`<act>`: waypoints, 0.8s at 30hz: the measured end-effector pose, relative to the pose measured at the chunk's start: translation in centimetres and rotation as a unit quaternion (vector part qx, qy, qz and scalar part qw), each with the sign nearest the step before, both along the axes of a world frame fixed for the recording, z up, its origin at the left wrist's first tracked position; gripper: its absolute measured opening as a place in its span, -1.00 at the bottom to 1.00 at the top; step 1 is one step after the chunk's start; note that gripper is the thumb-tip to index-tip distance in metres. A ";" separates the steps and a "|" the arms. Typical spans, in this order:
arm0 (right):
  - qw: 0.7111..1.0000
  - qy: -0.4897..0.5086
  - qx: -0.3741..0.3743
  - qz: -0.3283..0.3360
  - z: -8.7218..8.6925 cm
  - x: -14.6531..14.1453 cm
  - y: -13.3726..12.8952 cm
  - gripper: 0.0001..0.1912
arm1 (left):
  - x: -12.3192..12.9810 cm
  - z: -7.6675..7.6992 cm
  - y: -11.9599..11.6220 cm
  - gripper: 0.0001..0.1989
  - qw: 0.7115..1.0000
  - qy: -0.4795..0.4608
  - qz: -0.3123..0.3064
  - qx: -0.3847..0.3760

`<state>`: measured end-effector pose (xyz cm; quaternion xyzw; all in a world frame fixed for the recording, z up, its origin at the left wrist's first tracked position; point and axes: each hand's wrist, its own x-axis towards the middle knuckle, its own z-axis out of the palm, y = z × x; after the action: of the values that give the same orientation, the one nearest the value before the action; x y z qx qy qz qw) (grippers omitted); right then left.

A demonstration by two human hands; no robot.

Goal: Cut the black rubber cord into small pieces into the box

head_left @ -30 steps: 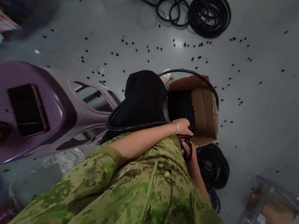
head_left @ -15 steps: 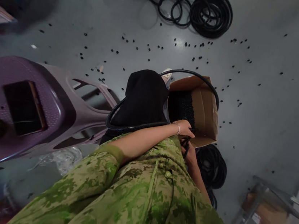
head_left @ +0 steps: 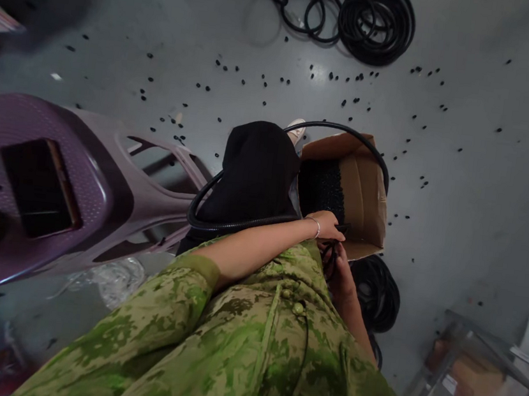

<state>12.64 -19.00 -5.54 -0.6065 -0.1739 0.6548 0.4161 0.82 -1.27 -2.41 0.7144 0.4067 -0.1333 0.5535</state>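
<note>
My left hand (head_left: 327, 224) is closed at my waist, beside the near edge of an open cardboard box (head_left: 364, 194). A thin dark piece sticks out past its fingertips. Just below it, my right hand (head_left: 342, 273) is closed around thin black looped strands (head_left: 328, 257); its fingers are partly hidden. Small black pieces (head_left: 321, 189) fill much of the box. A black ribbed hose (head_left: 242, 223) lies across my lap and passes behind my left wrist, and a black hose (head_left: 345, 128) arches over the far side of the box.
A purple plastic stool (head_left: 96, 190) on the left bears a phone (head_left: 41, 188). Coiled black hose (head_left: 377, 22) lies on the floor ahead, another coil (head_left: 376, 292) beside the box. Small black bits are scattered around. A metal-framed rack (head_left: 462, 351) stands at lower right.
My right hand has shifted slightly up, closer to the left hand's fingertips. The left hand has barely moved, and the view has turned a little.
</note>
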 end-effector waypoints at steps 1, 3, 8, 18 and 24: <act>1.000 -0.003 0.004 0.006 0.1 -0.2 0.3 -0.27 | 0.0 0.0 0.0 -0.58 1.000 0.000 -0.001 0.000; 1.000 -0.014 0.001 0.017 0.3 -0.7 0.8 -0.22 | 0.0 0.0 0.1 -0.59 1.000 0.000 -0.008 0.002; 0.999 -0.028 -0.017 0.015 0.6 -1.1 1.4 -0.22 | -0.6 0.2 0.4 -0.66 0.998 0.010 -0.020 0.052; 0.999 0.006 -0.047 -0.015 0.3 -0.3 1.6 -0.15 | -2.4 2.1 0.8 -0.65 0.970 0.076 -0.008 0.229; 0.998 0.002 -0.046 -0.032 -0.2 -0.5 1.5 -0.16 | -2.5 2.1 0.3 -0.64 0.974 0.057 -0.038 0.216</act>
<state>12.17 -17.52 -5.75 -0.6289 -0.1235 0.6495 0.4091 -1.72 -1.02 -0.29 0.8234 0.4289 -0.1038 0.3569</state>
